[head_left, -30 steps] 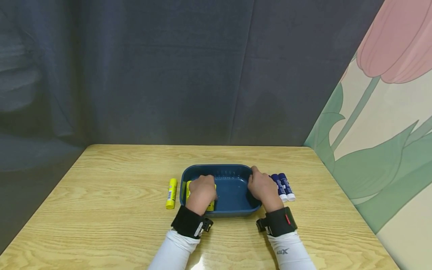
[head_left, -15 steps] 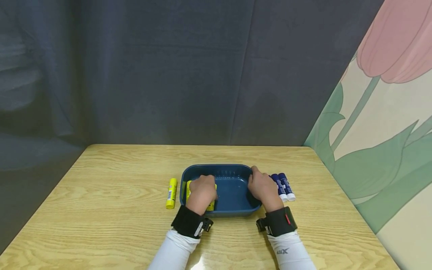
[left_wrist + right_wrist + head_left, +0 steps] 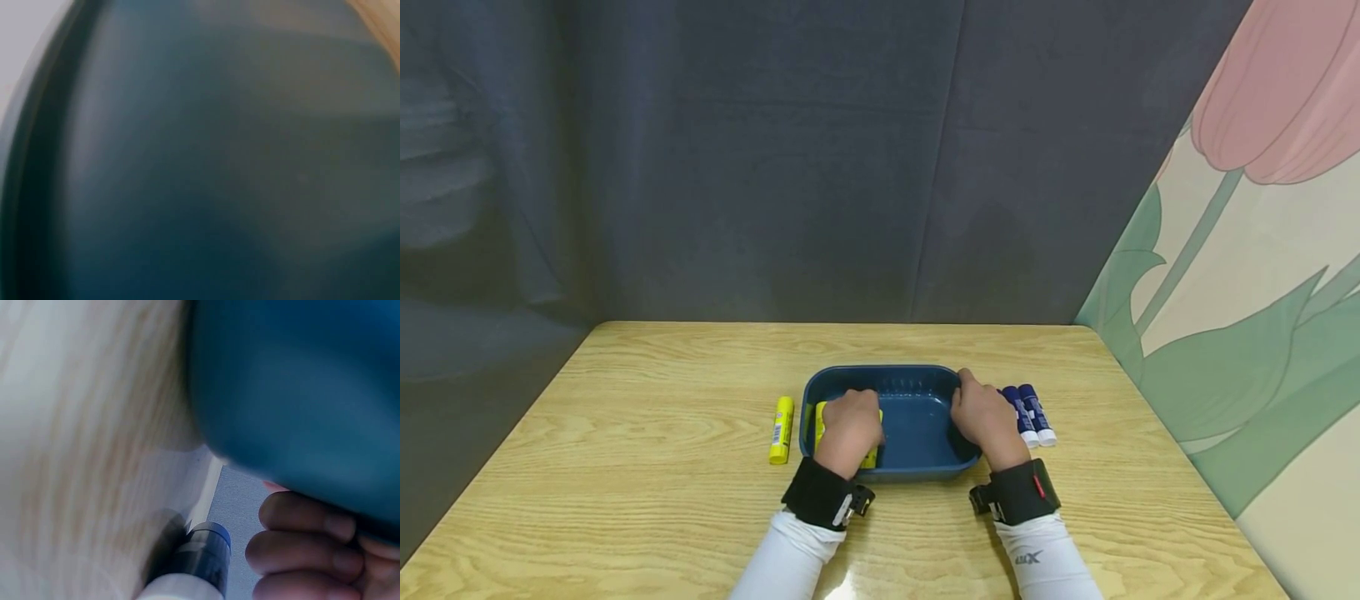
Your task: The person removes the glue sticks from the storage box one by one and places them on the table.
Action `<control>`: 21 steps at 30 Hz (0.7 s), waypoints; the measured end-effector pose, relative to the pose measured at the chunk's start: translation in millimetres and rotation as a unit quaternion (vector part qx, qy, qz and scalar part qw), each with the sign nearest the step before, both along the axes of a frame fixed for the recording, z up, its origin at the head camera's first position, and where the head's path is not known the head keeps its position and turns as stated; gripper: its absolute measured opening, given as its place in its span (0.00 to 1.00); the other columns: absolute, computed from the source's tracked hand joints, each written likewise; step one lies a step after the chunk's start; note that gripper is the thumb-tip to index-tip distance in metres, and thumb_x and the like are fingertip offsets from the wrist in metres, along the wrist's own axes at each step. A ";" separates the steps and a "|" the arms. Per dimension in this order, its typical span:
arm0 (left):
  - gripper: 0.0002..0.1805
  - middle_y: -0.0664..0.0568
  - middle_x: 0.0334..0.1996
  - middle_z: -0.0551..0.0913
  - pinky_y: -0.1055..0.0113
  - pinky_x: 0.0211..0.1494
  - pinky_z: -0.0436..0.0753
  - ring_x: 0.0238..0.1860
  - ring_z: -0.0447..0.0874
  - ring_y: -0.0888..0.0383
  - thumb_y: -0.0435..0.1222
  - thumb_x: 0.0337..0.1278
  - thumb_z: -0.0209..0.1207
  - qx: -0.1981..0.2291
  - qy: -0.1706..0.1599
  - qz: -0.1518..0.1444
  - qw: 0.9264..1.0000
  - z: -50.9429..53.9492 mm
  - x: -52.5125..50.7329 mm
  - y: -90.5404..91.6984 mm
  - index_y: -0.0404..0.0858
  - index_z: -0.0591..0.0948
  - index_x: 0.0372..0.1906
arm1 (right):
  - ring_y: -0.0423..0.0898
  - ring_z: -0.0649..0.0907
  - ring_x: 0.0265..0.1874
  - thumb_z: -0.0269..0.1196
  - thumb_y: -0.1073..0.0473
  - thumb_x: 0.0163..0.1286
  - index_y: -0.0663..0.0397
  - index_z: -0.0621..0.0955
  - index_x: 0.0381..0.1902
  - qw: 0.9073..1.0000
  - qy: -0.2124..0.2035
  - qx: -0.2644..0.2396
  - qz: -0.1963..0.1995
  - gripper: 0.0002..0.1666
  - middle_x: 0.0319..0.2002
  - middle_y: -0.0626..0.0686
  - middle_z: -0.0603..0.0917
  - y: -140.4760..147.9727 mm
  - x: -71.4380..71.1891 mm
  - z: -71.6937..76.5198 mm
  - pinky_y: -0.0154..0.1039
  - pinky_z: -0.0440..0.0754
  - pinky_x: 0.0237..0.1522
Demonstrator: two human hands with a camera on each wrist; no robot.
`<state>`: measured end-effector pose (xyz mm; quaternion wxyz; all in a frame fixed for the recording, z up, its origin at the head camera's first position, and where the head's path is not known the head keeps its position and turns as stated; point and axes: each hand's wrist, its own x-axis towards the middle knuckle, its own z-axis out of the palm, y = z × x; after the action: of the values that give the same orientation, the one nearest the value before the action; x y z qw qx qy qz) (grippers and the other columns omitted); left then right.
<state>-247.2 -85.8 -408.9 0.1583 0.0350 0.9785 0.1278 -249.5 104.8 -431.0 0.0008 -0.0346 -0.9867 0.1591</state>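
A dark blue rectangular basin (image 3: 925,473) stands on the table. In the head view my left hand (image 3: 850,421) reaches down into its left part, over several yellow glue sticks (image 3: 870,458) that show on both sides of the hand. The hand itself hides its fingertips. My right hand (image 3: 983,417) holds the basin's right rim, and the right wrist view shows its curled fingers (image 3: 300,550) against the outer wall. Close-up and blurred, the left wrist view gives only the basin wall (image 3: 187,137), with no fingers in it.
One yellow glue stick (image 3: 781,430) lies on the table (image 3: 662,467) left of the basin. Several dark blue glue sticks with white ends (image 3: 1037,415) lie beside my right hand. A grey curtain (image 3: 775,167) hangs behind the table, and a tulip-patterned wall (image 3: 1240,350) borders the right.
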 end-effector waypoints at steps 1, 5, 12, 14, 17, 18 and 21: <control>0.21 0.50 0.31 0.83 0.58 0.40 0.82 0.30 0.78 0.55 0.42 0.51 0.75 0.000 0.003 0.000 1.000 -0.4 -0.1 0.1 0.39 0.84 0.49 | 0.61 0.84 0.38 0.49 0.57 0.78 0.63 0.69 0.67 1.000 0.001 0.000 0.001 0.25 0.48 0.70 0.82 -0.1 0.1 0.2 0.57 0.82 0.34; 0.21 0.49 0.35 0.84 0.57 0.40 0.82 0.33 0.80 0.55 0.42 0.49 0.75 0.001 0.012 -0.001 1.000 -1.0 -0.7 0.8 0.40 0.85 0.48 | 0.61 0.84 0.36 0.49 0.58 0.77 0.64 0.70 0.66 1.000 0.005 0.003 0.003 0.24 0.46 0.70 0.83 0.3 -0.1 0.1 0.56 0.82 0.32; 0.19 0.49 0.36 0.85 0.56 0.42 0.82 0.34 0.82 0.54 0.41 0.51 0.74 -0.003 0.014 -0.005 1.000 -1.9 -0.8 2.4 0.42 0.85 0.49 | 0.62 0.85 0.38 0.49 0.58 0.78 0.64 0.70 0.66 1.000 0.012 0.007 0.004 0.24 0.47 0.71 0.83 1.2 -0.7 -1.1 0.57 0.82 0.33; 0.19 0.49 0.35 0.84 0.56 0.41 0.82 0.32 0.80 0.54 0.41 0.52 0.73 -0.004 0.011 -0.004 1.000 -2.5 -0.6 2.7 0.42 0.85 0.50 | 0.62 0.85 0.38 0.49 0.58 0.77 0.64 0.70 0.66 1.000 0.011 0.006 0.004 0.25 0.47 0.71 0.83 1.3 -0.7 -1.4 0.57 0.82 0.33; 0.20 0.49 0.35 0.84 0.56 0.42 0.82 0.32 0.80 0.54 0.42 0.53 0.73 -0.005 0.009 -0.004 1.000 -3.3 -0.6 2.9 0.42 0.84 0.50 | 0.62 0.85 0.37 0.49 0.58 0.77 0.65 0.70 0.67 1.000 0.011 0.006 0.005 0.25 0.47 0.71 0.83 0.7 -0.1 -1.1 0.57 0.82 0.32; 0.20 0.49 0.36 0.84 0.56 0.42 0.82 0.33 0.80 0.53 0.42 0.53 0.73 -0.005 0.009 -0.004 1.000 -3.5 -0.6 3.0 0.42 0.84 0.51 | 0.62 0.85 0.37 0.49 0.59 0.77 0.65 0.70 0.67 1.000 0.010 0.006 0.005 0.25 0.47 0.71 0.83 0.7 0.1 -1.2 0.57 0.82 0.32; 0.21 0.48 0.37 0.84 0.55 0.44 0.82 0.34 0.81 0.52 0.42 0.53 0.73 -0.001 0.011 -0.004 1.000 -4.1 -0.6 3.4 0.41 0.84 0.52 | 0.62 0.85 0.37 0.49 0.58 0.77 0.65 0.70 0.67 1.000 0.009 0.005 0.005 0.25 0.47 0.71 0.83 0.4 0.3 -1.0 0.57 0.82 0.32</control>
<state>-247.8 -82.4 -413.0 0.1484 0.0400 0.9801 0.1260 -249.2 105.3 -432.0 0.0093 -0.0286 -0.9876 0.1540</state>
